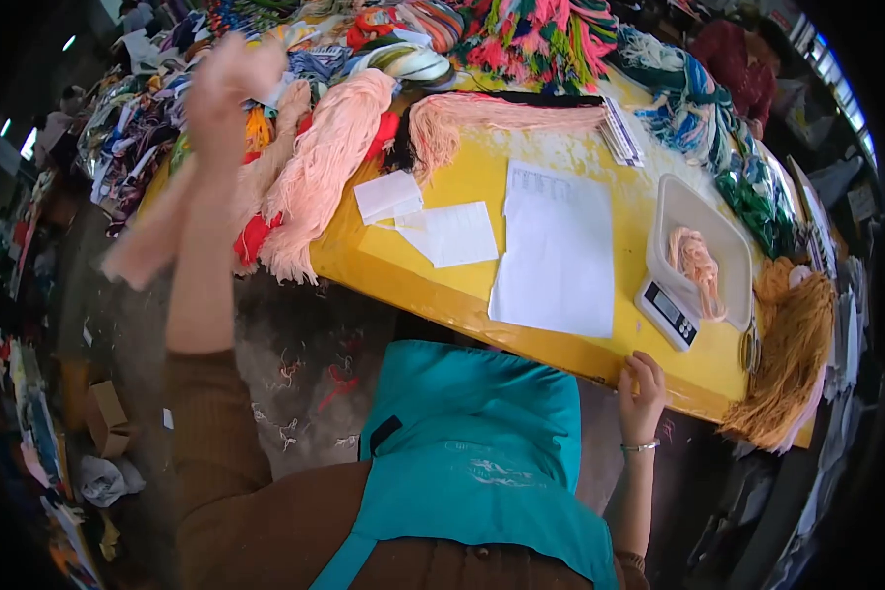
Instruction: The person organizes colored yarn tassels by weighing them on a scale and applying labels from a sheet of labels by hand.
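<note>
My left hand [228,93] is raised over the left side of the table and smeared by motion. A blurred length of pale pink yarn [143,236] trails down behind the forearm and seems to hang from this hand, whose fingers are not clear. Close by lies a thick pale pink hank [329,147] with red yarn under it, its ends hanging over the table edge. My right hand [642,385] rests at the front edge, fingers loosely bent and holding nothing. Just above it stands a digital scale [667,315] under a white plastic tub [664,221] with a small peach skein [695,265] inside.
White paper sheets [556,246] and smaller slips [452,234] lie on the yellow table [413,290]. Heaps of coloured yarn [541,39] line the far side. Scissors [750,349] and a brown hank [787,344] are at the right. Thread scraps [339,383] litter the floor.
</note>
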A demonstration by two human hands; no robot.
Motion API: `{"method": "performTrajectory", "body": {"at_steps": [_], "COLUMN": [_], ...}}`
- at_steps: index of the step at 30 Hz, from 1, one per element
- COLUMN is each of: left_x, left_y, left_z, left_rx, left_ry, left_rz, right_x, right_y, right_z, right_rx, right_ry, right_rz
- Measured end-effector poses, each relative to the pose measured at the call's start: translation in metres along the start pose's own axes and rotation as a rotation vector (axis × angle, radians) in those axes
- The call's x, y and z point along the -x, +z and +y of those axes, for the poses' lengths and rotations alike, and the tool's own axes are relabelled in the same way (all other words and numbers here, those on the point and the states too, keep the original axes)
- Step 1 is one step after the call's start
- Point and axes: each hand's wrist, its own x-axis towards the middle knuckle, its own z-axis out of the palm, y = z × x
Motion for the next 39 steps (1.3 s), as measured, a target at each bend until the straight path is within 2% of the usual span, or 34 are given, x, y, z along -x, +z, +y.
{"method": "performTrajectory", "body": {"at_steps": [1, 2, 4, 6, 8, 9, 10, 12, 13, 14, 17, 19, 23, 25, 26, 28, 32, 34, 39], "left_x": [0.027, 0.057, 0.104, 0.114, 0.097, 0.098, 0.100, 0.075, 0.089, 0.106, 0.138, 0.149, 0.148, 0.142, 0.139, 0.135, 0.131, 0.133, 0.131], "left_y": [0.024, 0.047, 0.069, 0.066, 0.058, 0.058, 0.058, 0.065, 0.073, 0.083, 0.109, 0.122, 0.136, 0.137, 0.135, 0.126, 0.125, 0.134, 0.141], "left_z": [-0.019, -0.035, -0.047, -0.024, -0.001, 0.007, 0.016, 0.102, 0.114, 0.119, 0.126, 0.129, 0.139, 0.143, 0.145, 0.147, 0.154, 0.156, 0.157], "left_rx": [-0.159, -0.165, -0.202, -0.230, -0.399, -0.718, -0.723, -0.446, -0.299, -0.150, -0.057, 0.022, 0.158, 0.087, 0.096, 0.042, -0.009, -0.120, -0.222], "left_ry": [-0.075, -0.192, -0.291, -0.273, -0.607, -0.442, -0.441, -0.403, -0.386, -0.368, -0.335, -0.443, -0.421, -0.253, -0.246, -0.090, -0.021, 0.013, 0.012], "left_rz": [0.008, -0.217, -0.473, -0.500, -0.379, -0.235, -0.239, -0.303, -0.381, -0.454, -0.557, -0.760, -0.915, -0.999, -1.002, -1.174, -1.262, -1.379, -1.349], "right_x": [-0.003, -0.006, -0.008, -0.007, -0.001, 0.002, 0.005, 0.008, 0.006, 0.005, 0.000, -0.002, 0.004, 0.009, 0.011, 0.015, 0.017, 0.015, 0.008], "right_y": [0.001, 0.001, 0.001, 0.002, 0.004, 0.006, 0.010, 0.017, 0.020, 0.023, 0.028, 0.027, 0.024, 0.020, 0.018, 0.016, 0.019, 0.023, 0.029], "right_z": [-0.009, -0.017, -0.030, -0.034, -0.035, -0.034, -0.032, -0.033, -0.037, -0.041, -0.054, -0.062, -0.065, -0.064, -0.063, -0.060, -0.055, -0.057, -0.066], "right_rx": [-0.030, -0.024, -0.025, -0.028, -0.072, -0.075, -0.108, -0.143, -0.163, -0.182, -0.232, -0.230, -0.234, -0.236, -0.243, -0.240, -0.264, -0.269, -0.276], "right_ry": [-0.001, 0.007, -0.109, -0.149, -0.139, -0.137, -0.087, -0.031, -0.037, -0.044, -0.085, -0.106, -0.122, -0.098, -0.082, -0.064, -0.046, -0.050, -0.073], "right_rz": [-0.001, 0.001, -0.028, -0.021, -0.024, -0.029, -0.038, -0.053, -0.058, -0.063, -0.093, -0.093, -0.100, -0.095, -0.093, -0.089, -0.085, -0.095, -0.102]}}
